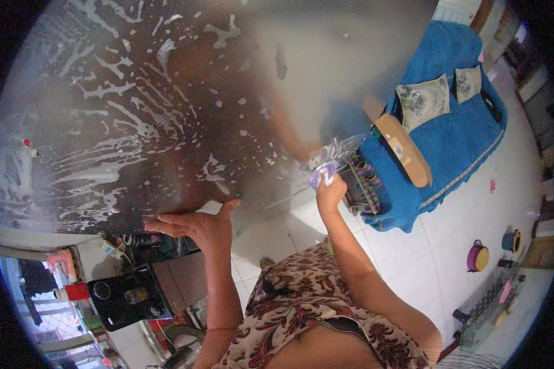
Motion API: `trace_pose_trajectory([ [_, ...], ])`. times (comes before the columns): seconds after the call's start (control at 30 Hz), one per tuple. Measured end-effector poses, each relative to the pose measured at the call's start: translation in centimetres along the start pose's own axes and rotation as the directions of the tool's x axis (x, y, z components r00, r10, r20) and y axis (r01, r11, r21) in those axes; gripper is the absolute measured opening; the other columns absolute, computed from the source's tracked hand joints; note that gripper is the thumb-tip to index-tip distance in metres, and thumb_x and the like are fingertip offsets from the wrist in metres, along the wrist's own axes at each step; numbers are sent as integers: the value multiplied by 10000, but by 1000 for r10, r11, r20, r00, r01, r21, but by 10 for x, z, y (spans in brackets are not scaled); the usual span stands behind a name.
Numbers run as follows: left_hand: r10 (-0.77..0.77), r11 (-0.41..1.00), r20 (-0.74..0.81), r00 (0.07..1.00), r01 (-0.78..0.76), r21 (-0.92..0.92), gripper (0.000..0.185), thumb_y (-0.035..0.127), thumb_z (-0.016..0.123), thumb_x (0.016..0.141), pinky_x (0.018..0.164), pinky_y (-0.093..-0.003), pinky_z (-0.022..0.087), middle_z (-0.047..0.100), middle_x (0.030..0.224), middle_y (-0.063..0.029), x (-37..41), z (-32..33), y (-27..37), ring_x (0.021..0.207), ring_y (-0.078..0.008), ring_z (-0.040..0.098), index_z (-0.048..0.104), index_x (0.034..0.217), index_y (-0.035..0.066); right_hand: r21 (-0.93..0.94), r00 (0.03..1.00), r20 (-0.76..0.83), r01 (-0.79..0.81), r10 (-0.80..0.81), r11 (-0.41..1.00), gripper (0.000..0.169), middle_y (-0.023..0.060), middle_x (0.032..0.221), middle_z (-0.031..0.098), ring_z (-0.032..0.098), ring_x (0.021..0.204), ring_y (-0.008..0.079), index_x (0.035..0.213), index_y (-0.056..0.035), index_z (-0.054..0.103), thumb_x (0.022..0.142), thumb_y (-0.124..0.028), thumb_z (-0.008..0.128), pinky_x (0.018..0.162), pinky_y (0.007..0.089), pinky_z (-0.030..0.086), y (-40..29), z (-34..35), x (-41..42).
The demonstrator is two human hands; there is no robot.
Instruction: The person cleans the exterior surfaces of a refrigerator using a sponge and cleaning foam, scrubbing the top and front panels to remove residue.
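A large, reflective glass pane (277, 120) fills the upper left of the view, with white foam streaks (143, 127) across it. In my right hand (331, 191) is a crumpled lilac cloth (322, 174), pressed against the pane near its edge. White suds show on the cloth and on the glass beside it. My left hand (198, 224) holds nothing. Its fingers are extended and its thumb is spread, close against the pane's near edge; whether it bears on the glass is hard to tell. Blurred reflections of both arms appear in the pane.
At right stands a sofa with a blue cover (461, 133), bearing patterned cushions (424, 102) and a long cardboard box (402, 150). A striped rack (364, 184) adjoins it. Lower left is a black gas stove (129, 297). A purple-and-yellow container (478, 257) sits on the tiled floor (411, 244).
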State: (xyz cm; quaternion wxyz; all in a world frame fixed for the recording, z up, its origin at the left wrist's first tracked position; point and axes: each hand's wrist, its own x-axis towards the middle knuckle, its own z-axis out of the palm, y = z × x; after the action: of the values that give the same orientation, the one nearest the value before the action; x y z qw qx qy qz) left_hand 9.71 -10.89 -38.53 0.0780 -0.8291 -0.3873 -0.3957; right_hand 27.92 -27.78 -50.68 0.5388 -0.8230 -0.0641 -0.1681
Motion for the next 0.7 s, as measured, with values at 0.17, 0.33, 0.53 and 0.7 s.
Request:
trace_pose_trajectory([
  [0.17,23,1000,-17,1000,-24,-13,1666,744,794,419,1052,-712,-20,-321,1413,-414,-3,2,-4,1338,-593,-234,-290,1426,-21,175,1000,5,30,-31,984,132,182,674,618,598,604,382,776,-25,646,828,-145,664,575,450,440,-24,6,-1],
  [0.33,-16,1000,14,1000,16,-18,1675,734,808,414,1053,-708,-27,-332,1412,-406,-3,-3,1,1338,-588,-238,-295,1423,-20,41,999,-17,-51,51,998,141,176,647,619,587,578,371,797,-8,659,848,-140,656,563,430,442,3,6,-8],
  [0.53,0,1000,4,1000,0,-24,1680,726,819,414,1052,-704,-37,-341,1405,-410,0,0,1,1333,-592,-248,-299,1420,-23,196,999,-29,-17,23,980,157,185,633,598,609,581,349,774,-13,647,853,-147,664,557,416,452,-19,5,14],
  [0.7,14,1000,-10,1000,-15,-26,1692,688,849,402,1054,-706,-25,-339,1394,-425,1,-1,3,1329,-599,-247,-297,1418,-30,13,1000,-8,2,-2,1000,168,180,671,625,611,589,350,796,-34,660,851,-192,674,570,405,463,-5,4,1],
])
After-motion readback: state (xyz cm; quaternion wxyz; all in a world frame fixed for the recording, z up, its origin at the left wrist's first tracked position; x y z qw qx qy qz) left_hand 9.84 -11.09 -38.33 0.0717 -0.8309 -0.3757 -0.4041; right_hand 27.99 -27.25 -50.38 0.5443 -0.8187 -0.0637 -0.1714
